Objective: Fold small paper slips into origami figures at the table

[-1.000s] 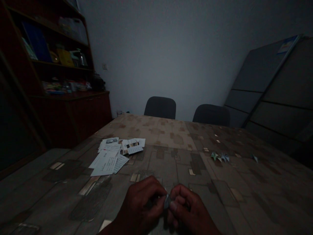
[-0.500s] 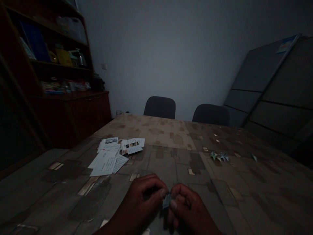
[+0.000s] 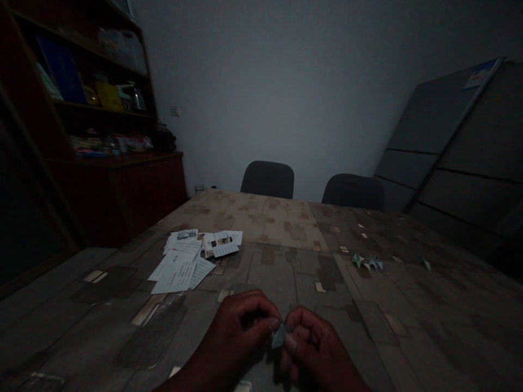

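Observation:
The room is dim. My left hand [image 3: 241, 335] and my right hand [image 3: 314, 348] meet low at the table's near edge, fingers curled. Both pinch a small folded piece of paper [image 3: 279, 336] between thumbs and fingertips. Most of that paper is hidden by my fingers. To the left on the patterned tabletop [image 3: 286, 250] lies a loose spread of white printed paper slips [image 3: 188, 258]. Small folded paper shapes [image 3: 368, 262] sit in a cluster to the right, and one more folded shape [image 3: 425, 264] lies farther right.
Two dark chairs [image 3: 267, 178] [image 3: 353, 190] stand at the table's far side. A wooden cabinet with stocked shelves [image 3: 102, 136] fills the left wall. Grey panels [image 3: 457, 152] lean against the right wall. Tiny paper scraps dot the table's right half.
My hands have shifted only slightly while working the small folded paper between the fingertips. Nothing else on the table has moved.

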The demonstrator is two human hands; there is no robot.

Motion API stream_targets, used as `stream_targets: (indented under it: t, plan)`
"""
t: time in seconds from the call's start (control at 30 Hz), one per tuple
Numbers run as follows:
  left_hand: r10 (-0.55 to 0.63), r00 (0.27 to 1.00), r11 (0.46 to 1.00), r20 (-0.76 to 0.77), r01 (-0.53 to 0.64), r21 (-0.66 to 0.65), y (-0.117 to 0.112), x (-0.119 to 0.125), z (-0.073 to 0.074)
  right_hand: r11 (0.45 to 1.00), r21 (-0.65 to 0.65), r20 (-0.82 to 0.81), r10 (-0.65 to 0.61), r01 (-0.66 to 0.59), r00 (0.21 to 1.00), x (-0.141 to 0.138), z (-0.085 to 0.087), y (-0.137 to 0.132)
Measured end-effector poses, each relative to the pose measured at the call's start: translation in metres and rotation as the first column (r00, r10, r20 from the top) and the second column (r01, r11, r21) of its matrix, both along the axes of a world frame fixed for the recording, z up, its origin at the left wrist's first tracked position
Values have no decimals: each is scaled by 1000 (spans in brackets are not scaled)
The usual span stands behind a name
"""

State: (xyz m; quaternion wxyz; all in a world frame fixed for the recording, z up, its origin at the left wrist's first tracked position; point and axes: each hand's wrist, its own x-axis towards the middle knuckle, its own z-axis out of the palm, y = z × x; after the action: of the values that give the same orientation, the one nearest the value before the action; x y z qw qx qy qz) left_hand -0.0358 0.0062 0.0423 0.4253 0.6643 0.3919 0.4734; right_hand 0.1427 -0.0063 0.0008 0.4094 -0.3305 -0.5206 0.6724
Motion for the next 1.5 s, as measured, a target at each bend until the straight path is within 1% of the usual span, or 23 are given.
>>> stream_targets:
  t: [0.13,0.23,0.33,0.47,0.6,0.8,0.87,0.93,1.0,1.07,1.13,1.33,1.5]
  plan:
    - [-9,1000,1000,-6,9,24,1,0,-3,1000,14,21,-2,1,1000,1,0,0]
    - [-23,1000,1000,11,23,-10,2,-1,-6,1000,16,7,-6,6,1000,1,-3,1]
    - [-64,997,997,40,65,-29,3,-3,-6,1000,-4,-33,-6,6,999,1,-6,2]
    - [-112,992,994,54,113,-12,5,-4,-4,1000,-19,-37,-15,14,999,1,-4,1]
    - [-87,995,996,52,88,-17,6,-4,-4,999,-35,-39,-16,14,999,0,0,0]
    - [-48,999,999,16,48,14,2,-1,-2,1000,-24,11,-16,16,1000,-2,3,0]
    - [-33,999,999,40,34,-29,1,-1,-3,999,-16,-4,-37,37,999,-2,3,-1]
    - [-3,995,994,97,14,-110,1,0,-6,997,-10,-14,-75,75,997,-1,4,-1]
    - [29,993,990,118,-12,-142,1,0,-8,993,-3,-4,-120,120,993,-1,5,-1]
    - [28,994,993,108,-16,-115,0,0,-9,988,10,6,-152,151,988,0,6,-2]
    - [4,996,997,95,4,-82,-1,1,-9,986,29,7,-165,165,986,0,6,-2]
    - [-35,999,999,29,35,-14,-3,5,-7,983,71,4,-169,168,986,-1,4,-1]
    - [-10,1000,1000,-3,10,2,-3,5,-8,978,131,73,-175,164,982,-1,5,-2]
